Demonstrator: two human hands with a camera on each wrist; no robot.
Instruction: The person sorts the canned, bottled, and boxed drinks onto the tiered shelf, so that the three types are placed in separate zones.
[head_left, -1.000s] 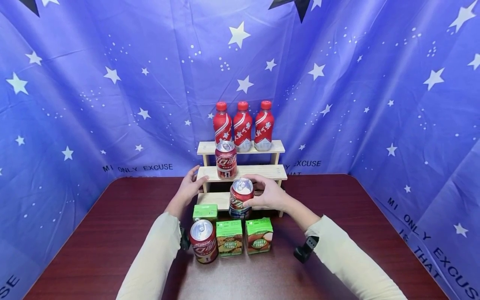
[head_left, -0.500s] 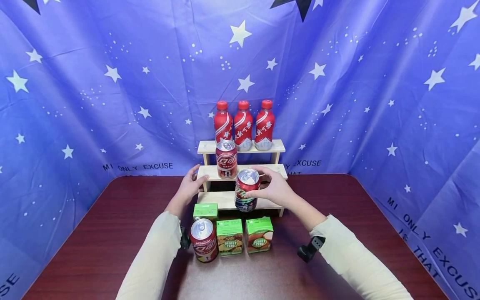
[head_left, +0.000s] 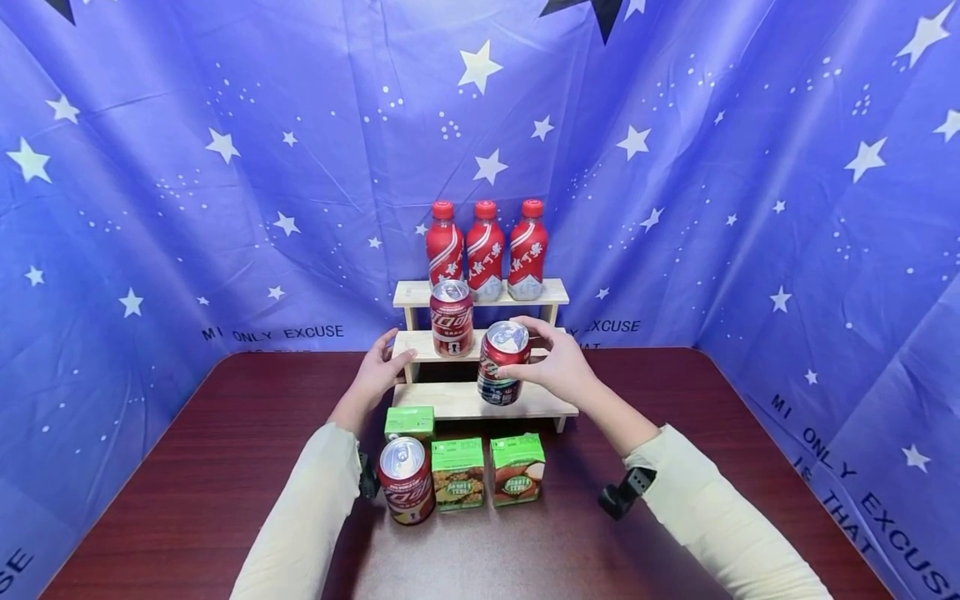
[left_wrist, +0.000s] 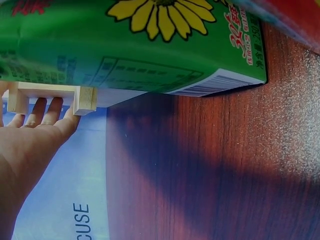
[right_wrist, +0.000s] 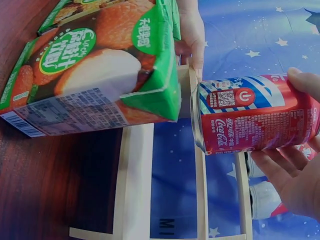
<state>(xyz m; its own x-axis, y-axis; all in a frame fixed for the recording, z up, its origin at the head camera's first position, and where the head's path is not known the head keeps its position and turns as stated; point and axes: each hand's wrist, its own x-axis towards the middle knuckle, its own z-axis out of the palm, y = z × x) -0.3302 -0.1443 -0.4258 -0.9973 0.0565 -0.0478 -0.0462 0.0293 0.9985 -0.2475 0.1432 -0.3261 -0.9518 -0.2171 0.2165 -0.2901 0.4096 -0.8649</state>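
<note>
My right hand point(head_left: 562, 367) grips a red Coca-Cola can point(head_left: 498, 371) by its upper part, thumb on the near side. The can is upright and overlaps the middle and lowest shelves of a three-step wooden display stand point(head_left: 442, 402); in the right wrist view its base point(right_wrist: 197, 117) shows beside the shelf edges. At the stand's left side my left hand point(head_left: 371, 383) holds the end of the middle shelf, thumb on top; in the left wrist view its fingers point(left_wrist: 50, 112) go behind the wood. Another red can point(head_left: 452, 321) stands on the middle shelf's left half.
Three red-capped bottles point(head_left: 485, 254) line the top shelf. Before the stand, on the dark red table point(head_left: 637, 500), are green juice cartons point(head_left: 459, 483) and a third can point(head_left: 407, 493), close to my left wrist. A blue starry curtain point(head_left: 300, 167) hangs behind.
My right hand has raised the can from just behind the cartons, moving it up, rightward and away to in front of the middle shelf. My left hand stays on the stand.
</note>
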